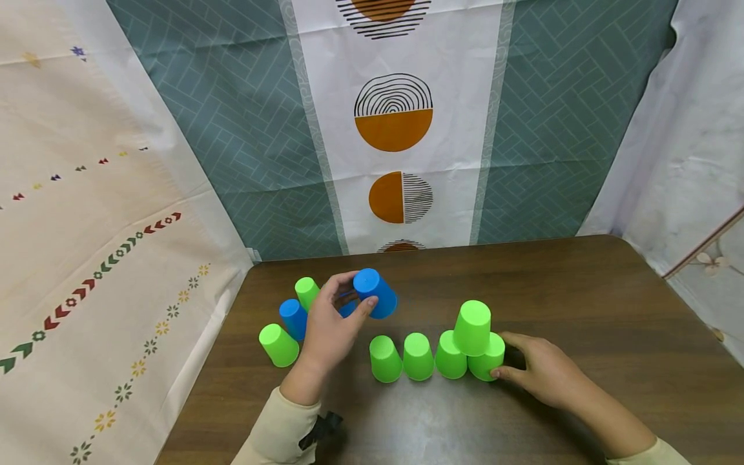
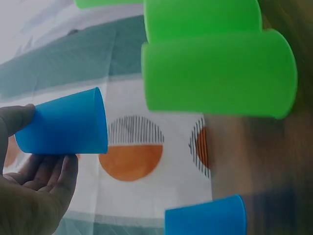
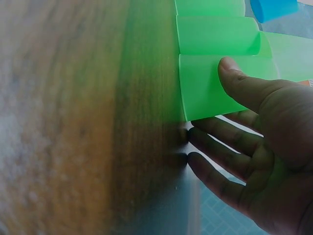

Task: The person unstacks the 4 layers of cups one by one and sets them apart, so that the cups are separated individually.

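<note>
A teal-and-white fabric hanging printed with orange and black circles (image 1: 395, 126) fills the background, with a cream cloth bearing rows of coloured motifs (image 1: 87, 258) draped at left, as a person in cream sleeves (image 1: 276, 433) works over a dark brown wood-grain table (image 1: 558, 284). The left hand (image 1: 332, 330) is raised above the surface, its thumb and curled fingers gripping a smooth blue tapered plastic cup (image 1: 376, 296), held base up in midair beyond the left end of a green row. The right hand (image 1: 543, 369) is low at the row's other end, thumb against the front of a smooth green tapered plastic cup (image 1: 487, 365) and index finger around its far side, holding it between them while the remaining fingers spread loosely. That cup is the rightmost of four standing base up in line: beside it come a third green cup (image 1: 450, 356), a second green cup (image 1: 418, 357) and a first green cup (image 1: 385, 360). A top green cup (image 1: 472, 328) straddles the two at right. Grouped at left stand a near green cup (image 1: 279, 346), a standing blue cup (image 1: 294, 320), a far green cup (image 1: 307, 292) and a partly hidden blue cup (image 1: 347, 309) behind the raised hand
</note>
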`<control>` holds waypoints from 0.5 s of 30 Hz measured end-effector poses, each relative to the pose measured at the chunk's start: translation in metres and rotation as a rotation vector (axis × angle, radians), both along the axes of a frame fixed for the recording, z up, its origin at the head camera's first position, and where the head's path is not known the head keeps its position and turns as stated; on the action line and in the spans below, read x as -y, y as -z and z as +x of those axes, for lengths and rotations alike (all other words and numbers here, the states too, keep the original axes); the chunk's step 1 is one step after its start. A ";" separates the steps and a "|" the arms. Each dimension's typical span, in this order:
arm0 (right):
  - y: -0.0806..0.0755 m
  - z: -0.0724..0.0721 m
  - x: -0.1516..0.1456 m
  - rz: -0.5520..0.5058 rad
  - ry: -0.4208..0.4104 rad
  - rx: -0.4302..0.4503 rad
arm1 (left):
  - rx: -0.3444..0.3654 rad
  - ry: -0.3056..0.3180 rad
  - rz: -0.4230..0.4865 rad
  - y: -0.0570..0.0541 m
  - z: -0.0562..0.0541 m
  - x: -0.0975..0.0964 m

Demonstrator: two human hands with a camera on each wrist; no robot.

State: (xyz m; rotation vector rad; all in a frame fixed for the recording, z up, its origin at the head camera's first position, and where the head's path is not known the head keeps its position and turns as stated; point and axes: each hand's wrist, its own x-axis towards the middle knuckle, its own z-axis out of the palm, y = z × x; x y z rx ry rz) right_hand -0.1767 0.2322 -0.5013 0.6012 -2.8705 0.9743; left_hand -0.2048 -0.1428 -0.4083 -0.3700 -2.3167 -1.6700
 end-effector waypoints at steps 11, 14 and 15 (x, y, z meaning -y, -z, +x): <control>-0.003 0.001 0.001 -0.001 0.005 0.008 | -0.002 -0.120 -0.053 0.018 -0.009 0.033; -0.003 0.001 0.001 0.003 0.006 0.008 | 0.019 -0.146 -0.074 0.023 -0.010 0.042; -0.003 0.000 0.001 0.003 0.006 0.009 | 0.026 -0.151 -0.078 0.024 -0.010 0.045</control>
